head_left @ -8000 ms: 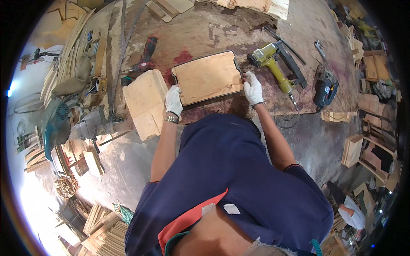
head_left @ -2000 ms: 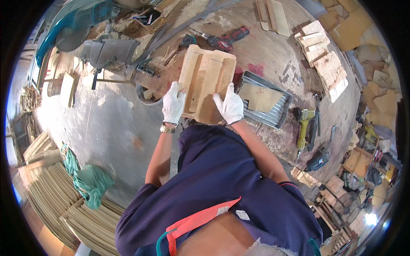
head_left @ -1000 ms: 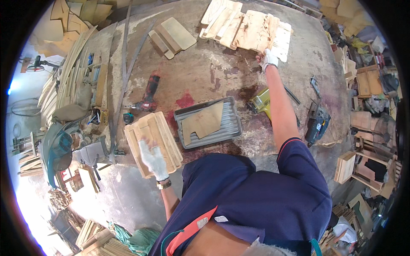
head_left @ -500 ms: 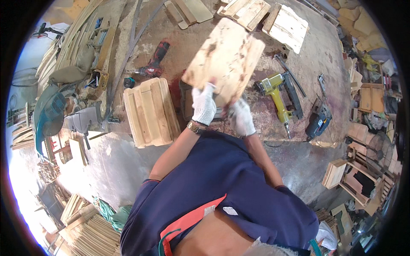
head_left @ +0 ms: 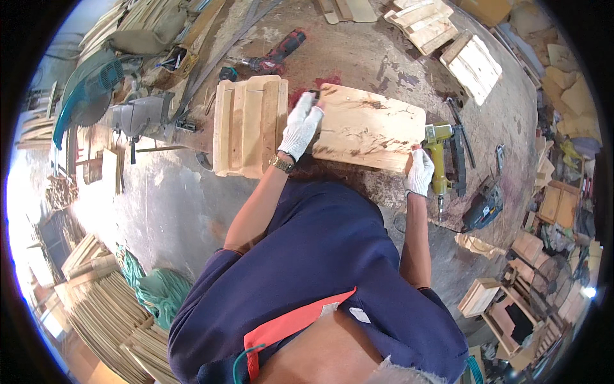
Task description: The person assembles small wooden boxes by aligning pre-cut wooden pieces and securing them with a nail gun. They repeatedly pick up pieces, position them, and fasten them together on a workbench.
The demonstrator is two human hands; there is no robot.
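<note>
My left hand [head_left: 300,126] lies flat on the wooden panel [head_left: 369,128]; my right hand [head_left: 419,173] seemingly pinches its near corner. The yellow nail gun [head_left: 437,160] just beside could get knocked.

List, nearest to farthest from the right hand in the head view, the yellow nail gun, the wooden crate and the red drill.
From the right hand:
1. Yellow nail gun, right beside the hand on its right.
2. Wooden crate, to the left, past the board.
3. Red drill, far upper left on the bench.
</note>
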